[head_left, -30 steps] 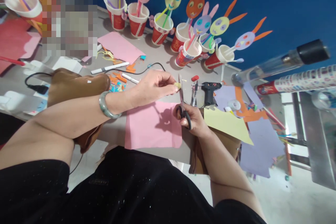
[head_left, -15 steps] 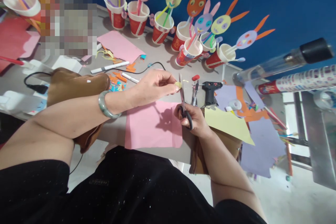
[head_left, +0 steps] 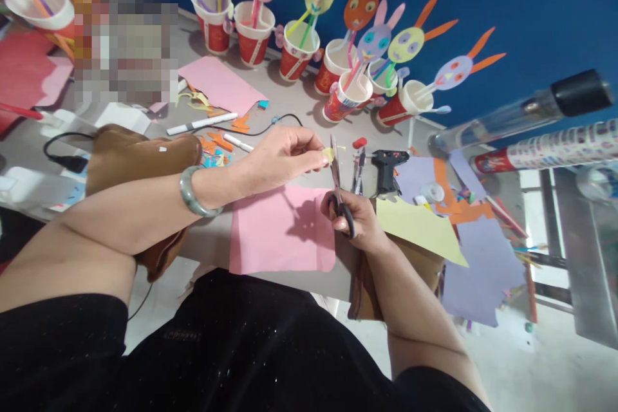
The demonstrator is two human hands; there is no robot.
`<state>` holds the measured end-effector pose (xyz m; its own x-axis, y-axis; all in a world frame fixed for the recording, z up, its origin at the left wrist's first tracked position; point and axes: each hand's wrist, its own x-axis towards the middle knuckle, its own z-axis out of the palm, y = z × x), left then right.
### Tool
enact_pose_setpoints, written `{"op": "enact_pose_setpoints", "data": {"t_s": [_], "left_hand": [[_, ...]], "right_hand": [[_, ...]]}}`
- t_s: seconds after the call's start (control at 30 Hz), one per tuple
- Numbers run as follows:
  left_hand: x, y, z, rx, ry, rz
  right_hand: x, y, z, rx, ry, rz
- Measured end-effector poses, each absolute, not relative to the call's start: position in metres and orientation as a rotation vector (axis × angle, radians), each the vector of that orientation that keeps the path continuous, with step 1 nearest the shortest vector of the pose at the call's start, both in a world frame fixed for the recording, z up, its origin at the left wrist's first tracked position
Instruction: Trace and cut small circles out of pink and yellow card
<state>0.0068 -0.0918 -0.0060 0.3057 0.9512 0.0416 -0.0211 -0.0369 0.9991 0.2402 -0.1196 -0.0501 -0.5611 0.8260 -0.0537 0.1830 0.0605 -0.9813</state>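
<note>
- Already a row of finished bunny cups [head_left: 338, 71] stands along the table's far edge, from 11 to 1 o'clock of the hands, so much of the craft looks done; the small yellow piece [head_left: 328, 155] looks only partly trimmed, with loose scraps beside it.
- Left hand [head_left: 282, 158] pinches that yellow piece between thumb and fingertips, fingers narrow, above the pink sheet [head_left: 282, 232].
- Right hand [head_left: 355, 222] grips the scissors [head_left: 337, 183] through the black loops, fingers curled tight.
- Scissors' long axis runs from handles at 6 o'clock to tips at 12 o'clock, blades nearly closed, meeting the yellow piece at its right edge.
- Glue gun [head_left: 386, 167] lies at 2 o'clock of the right hand, untouched.
</note>
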Motion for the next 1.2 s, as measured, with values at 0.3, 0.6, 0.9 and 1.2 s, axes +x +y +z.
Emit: {"op": "enact_pose_setpoints", "data": {"t_s": [0.3,0.6,0.9,1.2], "left_hand": [[0.0067,-0.0904,-0.007,1.368,0.956,1.023],[0.0074,-0.0904,-0.0056,1.365,0.966,1.033],[0.0061,-0.0906,-0.0063,1.338,0.959,1.027],[0.0053,-0.0891,-0.0065,1.332,0.933,1.067]], "right_hand": [[0.2396,-0.1198,-0.0492,-1.022,-1.795,1.547],[0.2393,-0.1192,-0.049,-1.025,-1.795,1.553],[0.2398,-0.1204,-0.0465,-1.047,-1.772,1.56],[0.2421,-0.1198,-0.0494,-1.045,-1.762,1.556]]}}
